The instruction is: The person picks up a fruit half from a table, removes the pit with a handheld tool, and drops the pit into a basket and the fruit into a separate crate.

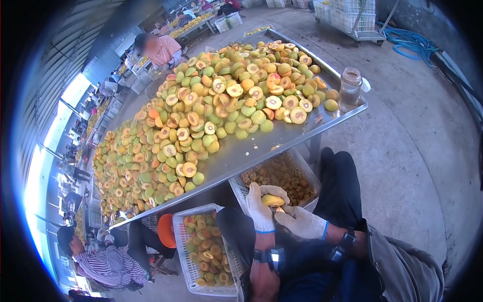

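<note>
My left hand point(261, 211), in a white knit glove, is closed around a yellow peach half point(272, 200). Just beside it, my right hand point(303, 222), gloved too, has its fingers curled against the underside of the fruit. What lies between the right fingers is too small and covered to make out. Both hands are above the near edge of a white crate point(314, 197) of brown peach pits point(284, 173). Beyond them, a large heap of halved peaches point(211, 110) covers much of a metal table point(241, 158).
A clear jar point(350, 90) stands at the table's right corner. Left of my knee is a white crate point(182, 251) of peach halves, near an orange bucket point(166, 231). One person point(113, 264) sits at left, another point(160, 49) across the table. A blue hose point(410, 43) lies far right.
</note>
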Demonstrator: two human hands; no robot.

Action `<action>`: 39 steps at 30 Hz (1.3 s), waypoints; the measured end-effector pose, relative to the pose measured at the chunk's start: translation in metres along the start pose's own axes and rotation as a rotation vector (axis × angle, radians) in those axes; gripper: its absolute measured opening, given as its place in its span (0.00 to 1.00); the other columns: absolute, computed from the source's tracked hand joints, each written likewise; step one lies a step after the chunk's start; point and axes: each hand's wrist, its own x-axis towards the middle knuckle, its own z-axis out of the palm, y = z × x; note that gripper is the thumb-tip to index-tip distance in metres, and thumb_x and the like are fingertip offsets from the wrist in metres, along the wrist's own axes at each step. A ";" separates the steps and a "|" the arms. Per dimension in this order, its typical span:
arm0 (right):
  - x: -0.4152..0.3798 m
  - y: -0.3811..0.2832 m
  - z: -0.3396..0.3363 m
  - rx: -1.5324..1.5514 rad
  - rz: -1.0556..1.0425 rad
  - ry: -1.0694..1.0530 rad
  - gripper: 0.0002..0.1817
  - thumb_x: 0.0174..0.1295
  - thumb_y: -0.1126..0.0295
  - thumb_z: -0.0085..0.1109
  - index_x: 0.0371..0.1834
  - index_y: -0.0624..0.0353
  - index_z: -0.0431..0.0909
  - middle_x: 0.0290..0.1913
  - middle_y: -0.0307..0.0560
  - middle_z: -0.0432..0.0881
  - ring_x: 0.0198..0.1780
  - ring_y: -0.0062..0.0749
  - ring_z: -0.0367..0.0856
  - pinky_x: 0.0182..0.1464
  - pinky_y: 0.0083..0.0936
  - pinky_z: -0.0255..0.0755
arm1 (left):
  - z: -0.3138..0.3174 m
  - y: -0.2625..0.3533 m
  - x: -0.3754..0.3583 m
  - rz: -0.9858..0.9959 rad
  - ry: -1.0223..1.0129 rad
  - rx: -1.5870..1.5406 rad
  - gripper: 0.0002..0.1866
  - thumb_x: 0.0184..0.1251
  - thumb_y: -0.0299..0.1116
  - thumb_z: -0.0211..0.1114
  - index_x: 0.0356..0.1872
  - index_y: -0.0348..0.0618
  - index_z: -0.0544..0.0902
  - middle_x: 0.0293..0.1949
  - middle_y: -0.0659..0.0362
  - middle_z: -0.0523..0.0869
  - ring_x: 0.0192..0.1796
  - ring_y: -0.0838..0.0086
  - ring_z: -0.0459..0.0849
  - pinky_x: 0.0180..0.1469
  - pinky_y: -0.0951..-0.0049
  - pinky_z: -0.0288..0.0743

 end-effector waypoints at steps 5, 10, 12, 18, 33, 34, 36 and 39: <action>0.000 -0.006 -0.011 0.190 0.136 -0.177 0.24 0.81 0.45 0.48 0.34 0.51 0.75 0.21 0.28 0.70 0.16 0.14 0.66 0.16 0.17 0.58 | -0.012 -0.008 0.004 -0.025 -0.140 -0.140 0.33 0.85 0.54 0.45 0.24 0.39 0.80 0.26 0.43 0.86 0.27 0.58 0.82 0.35 0.63 0.77; 0.005 -0.007 -0.030 0.262 0.190 -0.308 0.22 0.80 0.45 0.51 0.33 0.49 0.73 0.22 0.27 0.68 0.16 0.12 0.63 0.15 0.16 0.55 | -0.015 -0.012 0.009 -0.014 -0.226 -0.128 0.32 0.84 0.52 0.45 0.22 0.39 0.79 0.26 0.42 0.85 0.29 0.58 0.82 0.37 0.61 0.76; 0.008 -0.006 -0.039 0.341 0.263 -0.408 0.21 0.79 0.45 0.52 0.34 0.49 0.73 0.22 0.26 0.67 0.16 0.11 0.61 0.14 0.15 0.54 | -0.013 -0.014 0.009 -0.041 -0.201 -0.153 0.34 0.85 0.53 0.46 0.22 0.36 0.81 0.27 0.43 0.86 0.30 0.58 0.84 0.37 0.61 0.79; 0.014 -0.010 -0.048 0.277 0.282 -0.418 0.21 0.79 0.45 0.52 0.34 0.48 0.74 0.21 0.25 0.65 0.15 0.09 0.59 0.14 0.13 0.51 | -0.008 -0.012 0.007 -0.155 -0.098 -0.201 0.35 0.86 0.52 0.47 0.23 0.34 0.83 0.29 0.46 0.87 0.30 0.59 0.86 0.38 0.62 0.81; 0.017 0.005 -0.062 0.542 0.276 -0.551 0.21 0.80 0.45 0.54 0.32 0.47 0.74 0.19 0.23 0.62 0.14 0.06 0.57 0.12 0.10 0.50 | 0.008 -0.018 0.005 -0.121 -0.068 -0.454 0.30 0.85 0.54 0.45 0.32 0.37 0.81 0.30 0.43 0.85 0.32 0.51 0.84 0.39 0.56 0.82; 0.016 0.005 -0.063 0.559 0.253 -0.539 0.22 0.79 0.45 0.54 0.32 0.48 0.74 0.19 0.23 0.63 0.14 0.06 0.57 0.12 0.10 0.50 | 0.010 -0.017 0.006 -0.130 -0.045 -0.428 0.30 0.85 0.54 0.45 0.34 0.38 0.81 0.31 0.43 0.85 0.32 0.52 0.84 0.38 0.56 0.82; 0.020 0.012 -0.065 0.602 0.237 -0.574 0.22 0.80 0.45 0.53 0.35 0.50 0.74 0.20 0.25 0.63 0.14 0.07 0.57 0.12 0.10 0.51 | 0.017 -0.015 0.007 -0.154 0.010 -0.412 0.27 0.83 0.54 0.46 0.34 0.41 0.79 0.32 0.46 0.84 0.33 0.54 0.84 0.38 0.57 0.81; 0.018 0.015 -0.066 0.643 0.165 -0.617 0.23 0.81 0.44 0.51 0.38 0.53 0.74 0.21 0.27 0.64 0.14 0.08 0.58 0.12 0.10 0.51 | 0.009 -0.019 0.014 -0.213 0.013 -0.512 0.25 0.83 0.55 0.47 0.36 0.44 0.78 0.35 0.50 0.85 0.36 0.56 0.85 0.39 0.57 0.81</action>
